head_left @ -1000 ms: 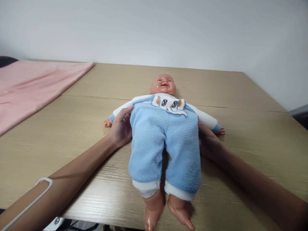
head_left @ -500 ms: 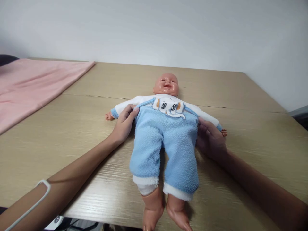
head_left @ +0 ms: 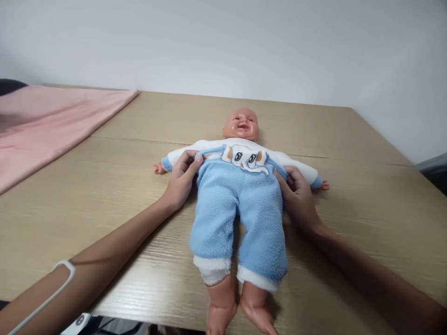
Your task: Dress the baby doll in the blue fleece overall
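Note:
A baby doll lies on its back on the wooden table, head away from me, bare feet over the near edge. It wears a white top and fluffy blue overalls with an elephant face on the bib. My left hand grips the overalls at the doll's left side, by the blue strap, fingers curled on the fabric. My right hand grips the overalls at the other side, under the doll's arm, fingers closed on the cloth.
A pink cloth is spread over the table's far left part. A white wall stands behind the table. A white cable loops on my left forearm. A dark object shows at the far right edge.
Both hands slid up the doll's sides toward its shoulders, and the overalls' waist and bib sit higher on the chest. The doll shifted slightly away from me.

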`<action>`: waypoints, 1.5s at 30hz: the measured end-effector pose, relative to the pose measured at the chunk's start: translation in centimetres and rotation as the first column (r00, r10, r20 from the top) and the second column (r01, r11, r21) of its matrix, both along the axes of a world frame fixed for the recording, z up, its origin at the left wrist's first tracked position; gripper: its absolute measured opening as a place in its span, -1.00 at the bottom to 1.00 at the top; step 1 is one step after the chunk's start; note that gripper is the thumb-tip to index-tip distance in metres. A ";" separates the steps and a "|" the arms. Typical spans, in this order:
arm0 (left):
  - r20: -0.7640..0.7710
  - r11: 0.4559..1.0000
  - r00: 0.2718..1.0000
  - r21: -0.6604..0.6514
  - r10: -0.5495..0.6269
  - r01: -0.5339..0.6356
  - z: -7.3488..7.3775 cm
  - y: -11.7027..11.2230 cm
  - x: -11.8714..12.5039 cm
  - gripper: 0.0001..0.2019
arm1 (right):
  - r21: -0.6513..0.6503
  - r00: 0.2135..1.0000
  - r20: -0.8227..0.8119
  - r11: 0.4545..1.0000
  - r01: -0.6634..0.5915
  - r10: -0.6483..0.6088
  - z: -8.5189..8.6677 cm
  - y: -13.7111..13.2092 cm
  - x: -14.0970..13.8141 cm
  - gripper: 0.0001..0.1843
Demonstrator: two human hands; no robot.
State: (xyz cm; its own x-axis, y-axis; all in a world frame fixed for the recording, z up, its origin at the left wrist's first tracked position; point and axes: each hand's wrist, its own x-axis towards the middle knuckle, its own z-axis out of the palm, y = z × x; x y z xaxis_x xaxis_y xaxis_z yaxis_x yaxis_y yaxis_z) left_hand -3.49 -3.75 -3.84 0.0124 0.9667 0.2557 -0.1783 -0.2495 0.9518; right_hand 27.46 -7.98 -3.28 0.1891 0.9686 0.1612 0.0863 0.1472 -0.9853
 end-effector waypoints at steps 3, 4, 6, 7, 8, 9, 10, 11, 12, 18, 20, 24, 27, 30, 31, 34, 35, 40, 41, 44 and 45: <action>0.007 1.000 1.000 0.012 -0.001 0.001 0.0 -0.1 0.0 -0.63 | 0.130 0.991 0.041 0.984 0.124 -0.130 -0.6 0.1 0.5 -0.52; 0.024 1.000 1.000 0.008 0.000 0.000 -0.1 0.0 0.0 -0.63 | 0.174 0.989 0.026 0.975 0.139 -0.145 -0.7 0.1 0.7 -0.52; 0.066 1.000 0.998 0.000 0.018 -0.018 -0.2 0.2 0.0 -0.62 | 0.262 0.987 0.037 0.955 0.141 -0.156 -0.6 0.0 0.9 -0.56; 0.079 1.000 0.996 0.000 0.029 -0.030 -0.3 0.3 0.0 -0.61 | 0.306 0.984 0.059 0.942 0.142 -0.167 -0.5 -0.1 0.9 -0.58; 0.079 0.999 0.996 0.009 0.041 -0.042 -0.3 0.4 0.0 -0.59 | 0.342 0.981 0.081 0.929 0.140 -0.177 -0.4 -0.2 0.9 -0.60; 0.067 0.998 0.996 0.026 0.054 -0.055 -0.3 0.5 0.0 -0.57 | 0.371 0.977 0.100 0.918 0.136 -0.185 -0.1 -0.4 0.8 -0.61; 0.046 0.997 0.997 0.047 0.065 -0.068 -0.2 0.5 0.1 -0.56 | 0.394 0.975 0.114 0.910 0.132 -0.191 0.2 -0.6 0.6 -0.61; 0.018 0.995 0.997 0.070 0.073 -0.074 -0.1 0.5 0.2 -0.55 | 0.412 0.974 0.121 0.902 0.126 -0.192 0.8 -0.7 0.2 -0.61; -0.012 0.994 0.997 0.089 0.072 -0.071 0.0 0.5 0.3 -0.56 | 0.417 0.975 0.127 0.901 0.116 -0.184 1.5 -0.9 -0.2 -0.62; -0.068 0.992 0.995 0.110 0.070 -0.062 0.4 0.2 0.6 -0.58 | 0.403 0.912 0.409 0.894 -0.194 0.014 9.1 1.5 -5.2 -0.97; -0.082 0.987 0.991 0.129 0.102 -0.091 0.3 0.0 0.6 -0.59 | 0.329 0.767 0.620 0.832 -0.446 0.166 11.5 4.5 -7.2 -0.92; -0.154 0.969 0.977 0.223 0.144 -0.108 0.0 -0.5 0.4 -0.67 | -0.080 0.290 0.854 0.661 -0.746 0.431 13.6 12.1 -11.7 -0.80; -0.204 0.955 0.967 0.282 0.156 -0.094 -0.1 -0.8 0.3 -0.69 | -0.297 0.076 0.831 0.555 -0.777 0.551 13.2 16.3 -15.1 -0.62; -0.222 0.938 0.956 0.329 0.193 -0.113 -0.1 -1.0 0.3 -0.72 | -0.448 -0.149 0.829 0.481 -0.754 0.539 12.0 17.8 -17.6 -0.40; -0.220 0.929 0.952 0.349 0.211 -0.125 -0.2 -1.1 0.4 -0.73 | -0.475 -0.187 0.825 0.475 -0.741 0.533 11.6 17.8 -18.1 -0.38; -0.210 0.912 0.951 0.389 0.226 -0.130 -0.3 -1.2 0.5 -0.75 | -0.438 -0.126 0.835 0.510 -0.740 0.536 10.2 17.4 -18.5 -0.57; -0.213 0.912 0.952 0.391 0.222 -0.125 -0.3 -1.3 0.5 -0.74 | -0.412 -0.092 0.841 0.520 -0.749 0.534 9.9 17.2 -18.5 -0.66; -0.247 0.901 0.951 0.429 0.185 -0.064 -0.1 -1.5 0.4 -0.77 | -0.237 0.035 0.899 0.553 -0.799 0.436 10.0 15.9 -17.2 -0.79; -0.255 0.891 0.951 0.453 0.178 -0.046 0.0 -1.5 0.3 -0.81 | -0.175 0.106 0.899 0.569 -0.804 0.426 10.3 15.6 -16.8 -0.75; -0.261 0.866 0.948 0.500 0.180 -0.027 0.1 -1.6 0.2 -0.88 | -0.035 0.315 0.827 0.602 -0.798 0.465 11.1 14.8 -15.1 -0.66; -0.257 0.859 0.946 0.511 0.196 -0.039 0.0 -1.6 0.2 -0.90 | -0.010 0.359 0.794 0.600 -0.800 0.491 11.3 14.6 -14.5 -0.64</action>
